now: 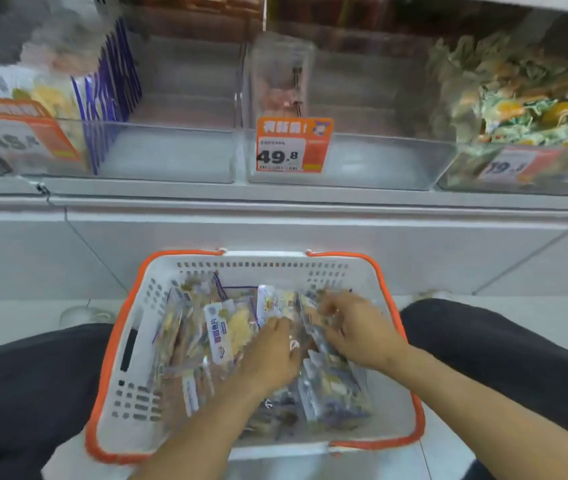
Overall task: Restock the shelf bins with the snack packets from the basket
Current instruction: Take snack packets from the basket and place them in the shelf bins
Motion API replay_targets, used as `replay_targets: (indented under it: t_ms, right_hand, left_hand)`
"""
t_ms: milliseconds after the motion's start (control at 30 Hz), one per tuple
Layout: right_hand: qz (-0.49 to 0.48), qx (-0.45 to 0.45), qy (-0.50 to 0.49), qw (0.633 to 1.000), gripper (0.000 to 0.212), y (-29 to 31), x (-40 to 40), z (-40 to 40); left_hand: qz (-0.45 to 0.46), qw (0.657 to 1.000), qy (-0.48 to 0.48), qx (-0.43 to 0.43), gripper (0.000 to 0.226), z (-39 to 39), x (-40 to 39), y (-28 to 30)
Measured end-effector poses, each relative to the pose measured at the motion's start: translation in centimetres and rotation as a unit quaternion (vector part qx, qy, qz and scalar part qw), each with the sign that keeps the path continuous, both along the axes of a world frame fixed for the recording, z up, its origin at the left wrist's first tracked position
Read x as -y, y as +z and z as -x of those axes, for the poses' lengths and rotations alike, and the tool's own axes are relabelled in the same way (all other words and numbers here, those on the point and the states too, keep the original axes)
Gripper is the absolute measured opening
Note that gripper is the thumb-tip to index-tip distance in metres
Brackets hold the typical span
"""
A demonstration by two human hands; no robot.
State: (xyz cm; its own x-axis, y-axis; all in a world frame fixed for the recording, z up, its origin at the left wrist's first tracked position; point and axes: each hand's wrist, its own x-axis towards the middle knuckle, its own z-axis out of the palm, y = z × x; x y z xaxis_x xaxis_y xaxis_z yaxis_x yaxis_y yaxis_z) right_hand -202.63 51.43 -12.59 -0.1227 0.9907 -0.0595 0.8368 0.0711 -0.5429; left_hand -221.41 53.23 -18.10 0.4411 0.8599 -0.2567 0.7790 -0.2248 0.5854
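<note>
A white basket [137, 341] with an orange rim sits on the floor between my knees, full of clear snack packets [227, 334] with purple and yellow print. Both hands are down inside it. My left hand [270, 355] lies among the packets at the middle, fingers curled over one. My right hand [355, 327] is just to its right, fingers bent around the top of a packet [313, 317]. Above, a clear shelf bin [171, 150] holds a few matching purple packets [109, 95] at its left side.
A second clear bin [379, 161] with an orange 49.8 price tag [293, 145] stands at centre right. Further right, a bin [532, 109] is piled with green and orange packets. My dark trouser legs flank the basket. White shelf base ahead.
</note>
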Motion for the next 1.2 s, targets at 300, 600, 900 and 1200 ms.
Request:
replay_targets:
  t_ms: [300, 600, 900, 1200]
  right_hand:
    - [0.282, 0.175, 0.077, 0.94, 0.099, -7.6, 6.6, 2.1]
    - [0.249, 0.161, 0.056, 0.954, 0.027, -4.3, 3.8, 3.8]
    - [0.201, -0.357, -0.275, 0.87, 0.029, 2.3, 0.5, 1.9]
    - [0.144, -0.284, -0.086, 0.944, 0.024, 6.2, -2.5, 3.2]
  left_hand:
    - [0.254, 0.966, 0.001, 0.039, 0.041, 0.3, 6.2, -6.5]
    - [0.314, 0.921, 0.084, 0.214, 0.027, -0.9, 5.7, -5.5]
    - [0.266, 0.886, 0.161, 0.344, 0.023, 1.7, 1.3, 1.9]
    - [0.141, 0.937, 0.121, 0.295, 0.011, 7.1, -2.5, 7.5]
